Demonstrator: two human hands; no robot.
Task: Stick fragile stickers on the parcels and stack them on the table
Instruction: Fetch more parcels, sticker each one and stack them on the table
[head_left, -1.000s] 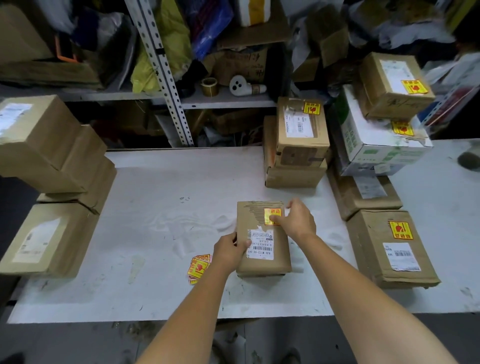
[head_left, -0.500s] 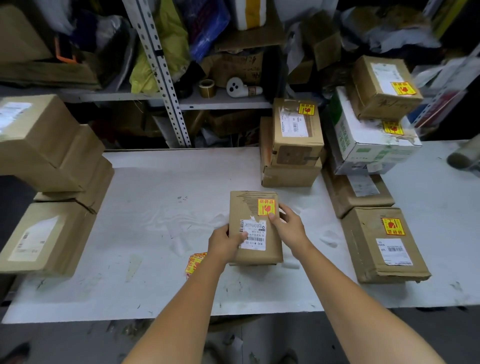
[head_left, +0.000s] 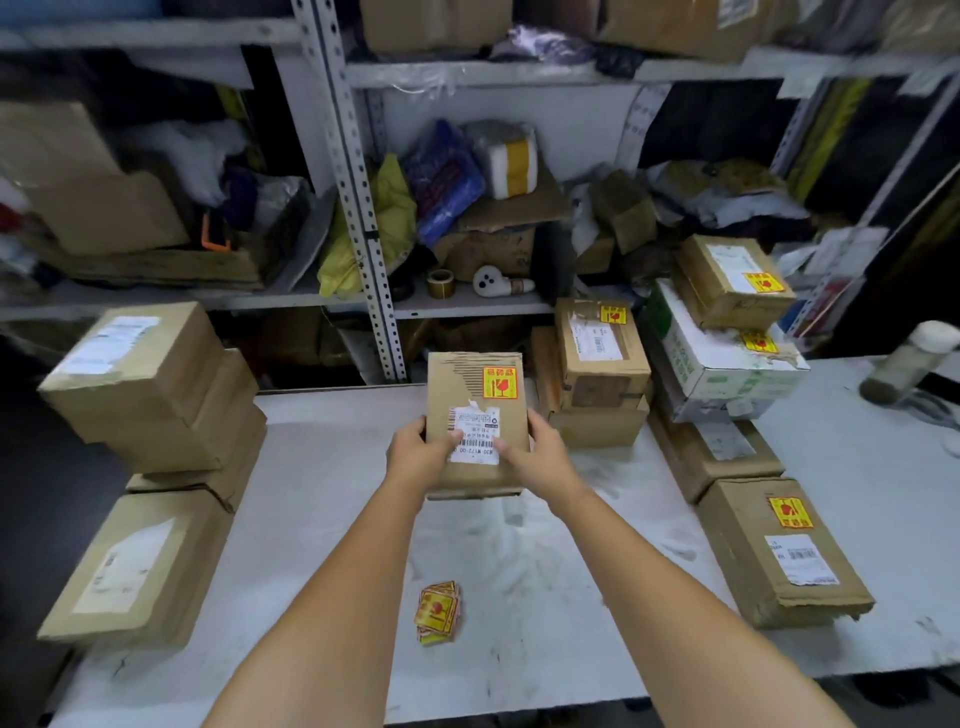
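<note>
- You hold the parcel (head_left: 475, 400) between both hands over the middle of the table (head_left: 332, 519). It looks lifted clear of the surface, with a shadow under its near edge, and a hold on both sides lets you carry it level.
- Its fragile sticker (head_left: 499, 383) sits on the top face at the far right corner, just beyond the shipping label (head_left: 474, 434), so this parcel looks ready for stacking.
- Your left hand (head_left: 418, 452) grips the left side and your right hand (head_left: 532, 454) grips the right side, both on the near half. Each thumb lies on top at an edge of the label, and the other fingers curl round the sides and underneath, out of sight.
- Both forearms reach out from the near edge and converge on the parcel, wrists roughly level.
- The stickered parcels stand to the right: a small stack (head_left: 597, 364) just beside the held parcel, a white box (head_left: 722, 364) carrying a brown parcel (head_left: 732, 280) farther right, and a flat parcel (head_left: 784, 556) near right. That side is probably where this one goes.
- The plain parcels (head_left: 150, 379) on the left edge show no sticker, so the two groups stay apart.
- The sticker pile (head_left: 439, 610) lies on the table between your forearms, handy for the next parcel.
</note>
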